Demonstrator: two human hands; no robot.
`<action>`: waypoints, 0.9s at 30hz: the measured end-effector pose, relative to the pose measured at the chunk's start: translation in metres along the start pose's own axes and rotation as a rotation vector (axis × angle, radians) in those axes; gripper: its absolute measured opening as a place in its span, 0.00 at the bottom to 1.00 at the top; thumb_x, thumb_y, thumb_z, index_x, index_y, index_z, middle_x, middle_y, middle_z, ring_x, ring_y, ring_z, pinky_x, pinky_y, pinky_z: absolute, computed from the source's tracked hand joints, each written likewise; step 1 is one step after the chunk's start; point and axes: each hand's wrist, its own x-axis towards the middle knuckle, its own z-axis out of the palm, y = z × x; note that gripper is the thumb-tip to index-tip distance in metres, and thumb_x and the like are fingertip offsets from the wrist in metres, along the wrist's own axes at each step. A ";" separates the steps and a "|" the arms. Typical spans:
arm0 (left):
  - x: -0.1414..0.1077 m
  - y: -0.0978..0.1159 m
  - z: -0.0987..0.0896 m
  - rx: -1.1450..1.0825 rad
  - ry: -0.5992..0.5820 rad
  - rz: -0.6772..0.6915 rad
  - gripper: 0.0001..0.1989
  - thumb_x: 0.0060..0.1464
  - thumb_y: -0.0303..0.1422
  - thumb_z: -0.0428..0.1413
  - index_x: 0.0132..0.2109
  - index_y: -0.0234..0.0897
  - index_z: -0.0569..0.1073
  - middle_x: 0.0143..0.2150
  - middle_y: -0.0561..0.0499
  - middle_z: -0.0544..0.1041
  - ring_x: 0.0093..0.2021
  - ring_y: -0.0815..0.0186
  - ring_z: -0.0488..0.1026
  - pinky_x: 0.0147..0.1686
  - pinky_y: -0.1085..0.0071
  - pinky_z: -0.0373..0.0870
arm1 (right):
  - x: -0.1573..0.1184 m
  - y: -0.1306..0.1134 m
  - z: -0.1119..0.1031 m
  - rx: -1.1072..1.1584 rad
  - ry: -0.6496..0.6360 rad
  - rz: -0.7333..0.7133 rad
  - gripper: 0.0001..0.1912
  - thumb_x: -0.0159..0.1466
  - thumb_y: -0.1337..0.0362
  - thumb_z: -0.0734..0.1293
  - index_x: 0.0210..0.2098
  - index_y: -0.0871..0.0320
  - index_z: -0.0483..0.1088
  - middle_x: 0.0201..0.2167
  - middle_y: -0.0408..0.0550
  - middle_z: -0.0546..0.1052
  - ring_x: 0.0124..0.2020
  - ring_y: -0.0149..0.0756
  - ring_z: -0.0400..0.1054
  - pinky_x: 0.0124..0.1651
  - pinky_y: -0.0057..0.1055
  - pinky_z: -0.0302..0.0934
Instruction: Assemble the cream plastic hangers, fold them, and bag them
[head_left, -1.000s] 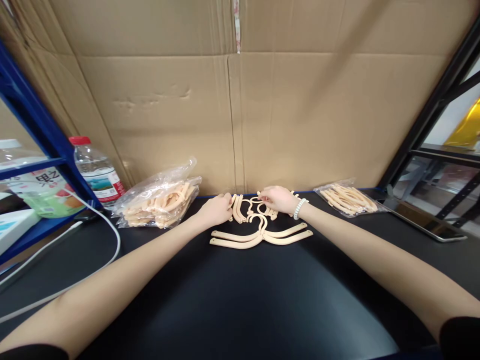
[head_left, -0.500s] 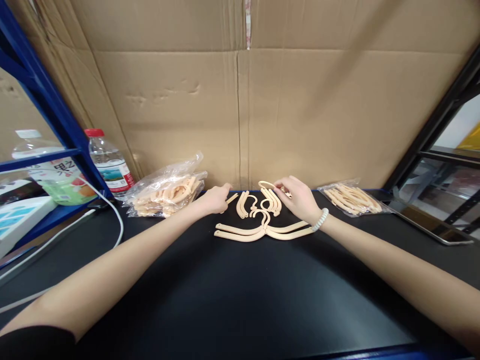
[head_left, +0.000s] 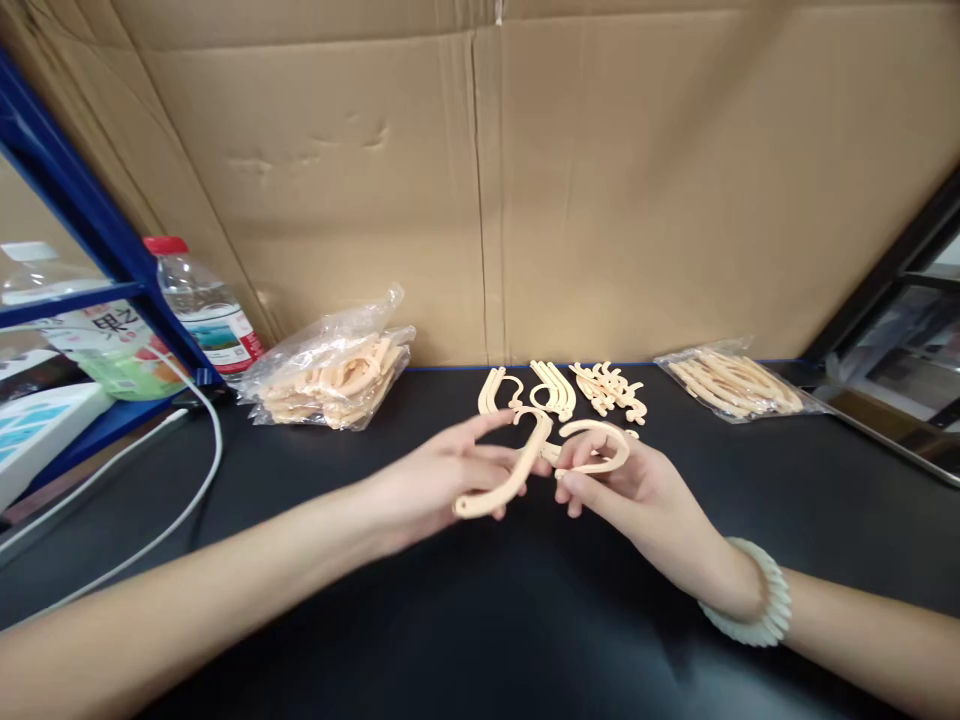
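My left hand (head_left: 450,480) holds a curved beige arm piece (head_left: 499,497), its holed end pointing down to the left. In my right hand (head_left: 637,495) is a beige hook piece (head_left: 619,450), pinched between thumb and fingers with its open side to the left. The two hands are close together over the black table. Behind them, partly hidden, lie beige pieces joined at the middle (head_left: 551,452). Farther back are a stack of curved arm pieces (head_left: 553,388), a few more arm pieces (head_left: 491,388) at its left, and a pile of small parts (head_left: 609,388) at its right.
Clear plastic bags of beige pieces lie at the back left (head_left: 337,385) and back right (head_left: 731,382) of the black table (head_left: 480,620). Bottles (head_left: 214,320), a blue rack (head_left: 112,240) and white cables (head_left: 214,440) are at the left. Cardboard (head_left: 337,200) stands behind.
Both hands have come back toward me from the rear of the table and closer together. The left now holds an arm piece up, the right a hook piece. The view has shifted slightly.
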 end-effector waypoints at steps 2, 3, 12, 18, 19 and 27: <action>-0.005 -0.016 0.011 -0.148 -0.017 -0.015 0.33 0.45 0.22 0.58 0.60 0.39 0.65 0.42 0.46 0.79 0.34 0.66 0.74 0.28 0.74 0.65 | -0.003 0.003 0.001 0.125 -0.008 0.098 0.12 0.60 0.60 0.72 0.32 0.56 0.64 0.31 0.43 0.72 0.33 0.33 0.71 0.35 0.31 0.69; -0.006 -0.022 0.014 -0.211 -0.032 -0.008 0.28 0.46 0.22 0.58 0.56 0.39 0.69 0.39 0.48 0.78 0.34 0.67 0.73 0.27 0.75 0.64 | -0.004 0.005 0.001 0.175 0.000 0.151 0.12 0.59 0.60 0.72 0.32 0.56 0.65 0.30 0.43 0.72 0.34 0.34 0.72 0.37 0.32 0.70; 0.006 -0.035 0.004 -0.144 0.056 0.234 0.08 0.54 0.31 0.59 0.43 0.37 0.75 0.32 0.52 0.71 0.30 0.70 0.69 0.27 0.75 0.68 | -0.005 0.015 -0.003 0.280 0.032 0.281 0.10 0.56 0.61 0.75 0.34 0.56 0.73 0.30 0.42 0.74 0.32 0.31 0.70 0.40 0.31 0.67; 0.006 -0.045 0.003 0.113 0.203 0.453 0.09 0.55 0.35 0.61 0.39 0.35 0.71 0.34 0.52 0.75 0.33 0.67 0.76 0.33 0.71 0.76 | -0.001 0.017 -0.008 0.341 0.039 0.264 0.06 0.55 0.64 0.76 0.31 0.55 0.77 0.33 0.43 0.74 0.35 0.30 0.67 0.42 0.31 0.64; 0.005 -0.047 0.003 0.127 0.213 0.475 0.09 0.56 0.36 0.60 0.39 0.36 0.69 0.34 0.52 0.76 0.33 0.66 0.77 0.34 0.71 0.77 | -0.001 0.017 -0.009 0.334 0.041 0.265 0.05 0.55 0.64 0.76 0.31 0.55 0.77 0.34 0.43 0.74 0.35 0.30 0.67 0.43 0.31 0.64; -0.002 -0.054 0.007 0.197 0.268 0.601 0.05 0.64 0.34 0.52 0.44 0.38 0.63 0.38 0.50 0.81 0.38 0.64 0.80 0.37 0.69 0.79 | 0.000 0.013 -0.010 0.331 -0.009 0.294 0.07 0.58 0.60 0.74 0.31 0.57 0.76 0.36 0.46 0.75 0.41 0.34 0.69 0.50 0.36 0.65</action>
